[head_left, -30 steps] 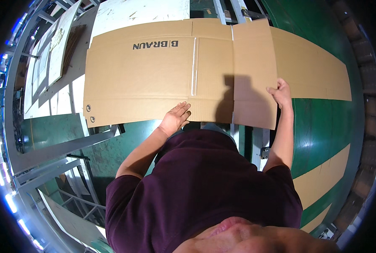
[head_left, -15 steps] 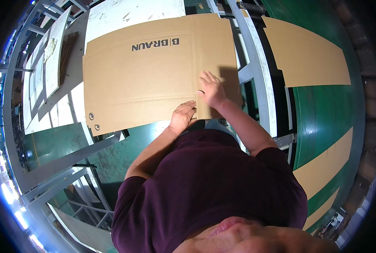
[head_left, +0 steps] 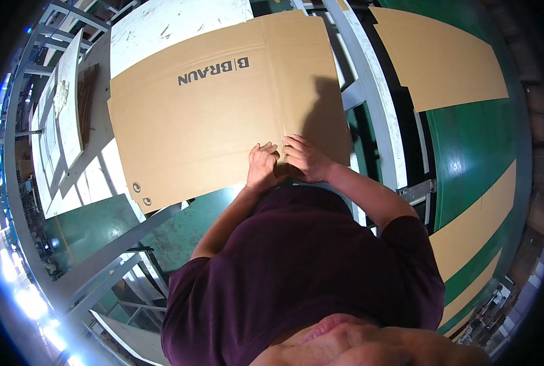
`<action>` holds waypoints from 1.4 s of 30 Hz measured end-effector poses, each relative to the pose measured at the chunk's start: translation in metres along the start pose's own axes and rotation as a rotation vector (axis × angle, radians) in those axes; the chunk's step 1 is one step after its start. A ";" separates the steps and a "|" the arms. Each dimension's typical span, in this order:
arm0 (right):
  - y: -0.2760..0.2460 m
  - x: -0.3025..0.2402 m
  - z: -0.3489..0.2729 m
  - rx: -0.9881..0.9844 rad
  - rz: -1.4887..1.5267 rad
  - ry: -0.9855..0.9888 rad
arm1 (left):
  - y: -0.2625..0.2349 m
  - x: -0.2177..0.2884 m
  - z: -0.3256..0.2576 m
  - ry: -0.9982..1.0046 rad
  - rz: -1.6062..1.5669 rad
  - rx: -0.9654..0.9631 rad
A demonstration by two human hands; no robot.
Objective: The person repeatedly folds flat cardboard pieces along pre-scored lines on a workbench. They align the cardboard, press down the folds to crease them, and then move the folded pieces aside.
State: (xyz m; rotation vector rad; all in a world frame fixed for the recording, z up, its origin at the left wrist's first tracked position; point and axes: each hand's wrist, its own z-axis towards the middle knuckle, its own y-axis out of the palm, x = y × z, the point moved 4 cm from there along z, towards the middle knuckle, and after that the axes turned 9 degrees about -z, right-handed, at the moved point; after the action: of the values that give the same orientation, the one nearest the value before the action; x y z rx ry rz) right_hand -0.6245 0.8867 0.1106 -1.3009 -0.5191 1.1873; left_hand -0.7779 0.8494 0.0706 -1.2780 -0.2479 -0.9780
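Observation:
A large flat brown cardboard sheet [head_left: 192,122] with dark printing lies in front of me, creased from its far edge to its near edge. At its near edge my left hand [head_left: 263,170] is closed on the cardboard just left of the crease, fingers bent over the top. Close beside it, right of the crease, my right hand [head_left: 307,160] also grips the near edge, its fingers curled on the surface. Both thumbs are partly hidden. A small gap separates the fingertips. Two small round printed marks show at the sheet's near left corner.
A white-topped table [head_left: 174,27] extends beyond the sheet. On the left stands a white board [head_left: 70,104] by a grey metal frame [head_left: 95,259]. A grey rail [head_left: 376,91] runs along the right, beyond which brown cardboard sheets [head_left: 443,61] lie on a green surface [head_left: 470,158].
My right hand has come down from the sheet's surface to the near edge, next to my left hand. Its outstretched fingers have curled. The whole view has turned slightly.

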 end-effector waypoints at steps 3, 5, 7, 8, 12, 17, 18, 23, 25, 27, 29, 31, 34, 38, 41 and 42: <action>-0.004 0.001 -0.001 -0.049 0.060 -0.009 | 0.000 0.002 -0.001 -0.008 0.028 0.010; 0.000 0.000 0.000 0.064 0.094 0.039 | -0.001 0.002 -0.002 -0.002 0.031 0.040; 0.003 0.002 0.002 0.110 0.137 0.087 | 0.000 0.001 -0.002 0.012 0.018 0.068; 0.003 0.004 0.004 0.102 0.167 0.107 | 0.000 0.001 -0.002 0.011 0.025 0.067; 0.012 0.005 0.002 0.064 0.182 0.133 | 0.001 0.001 -0.002 0.013 0.045 0.065; -0.008 0.005 0.001 0.128 0.190 0.203 | -0.006 0.015 0.008 0.039 0.061 -0.010; -0.011 0.006 0.000 0.118 0.168 0.247 | -0.003 0.015 0.006 0.083 0.073 -0.025; -0.032 0.036 -0.036 0.246 0.116 0.396 | 0.002 0.022 0.011 0.129 0.158 -0.224; -0.043 0.089 -0.092 0.458 0.145 0.660 | 0.007 0.022 0.008 0.105 0.228 -0.266; -0.077 0.160 -0.162 0.527 -0.076 1.078 | 0.010 0.025 0.008 0.089 0.288 -0.279; -0.131 0.226 -0.248 0.438 -0.494 1.271 | 0.008 0.031 0.010 0.075 0.330 -0.276; -0.152 0.249 -0.292 0.203 -0.795 1.601 | 0.009 0.031 0.012 0.036 0.306 -0.352; -0.136 0.296 -0.335 0.116 -1.011 1.508 | 0.007 0.031 0.009 0.033 0.312 -0.388; -0.126 0.365 -0.343 0.082 -0.862 1.272 | 0.005 0.032 0.014 0.038 0.330 -0.404; -0.196 0.339 -0.258 0.116 -0.607 1.231 | 0.007 0.034 0.016 0.012 0.354 -0.401; -0.224 0.318 -0.237 0.278 -0.661 1.118 | 0.010 0.033 0.020 0.020 0.355 -0.389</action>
State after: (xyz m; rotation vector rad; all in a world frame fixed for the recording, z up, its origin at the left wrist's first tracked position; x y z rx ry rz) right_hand -0.2221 1.0941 0.1552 -1.1956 0.0670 -0.0952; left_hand -0.7441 0.8509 0.0918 -1.5980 0.1923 -0.7512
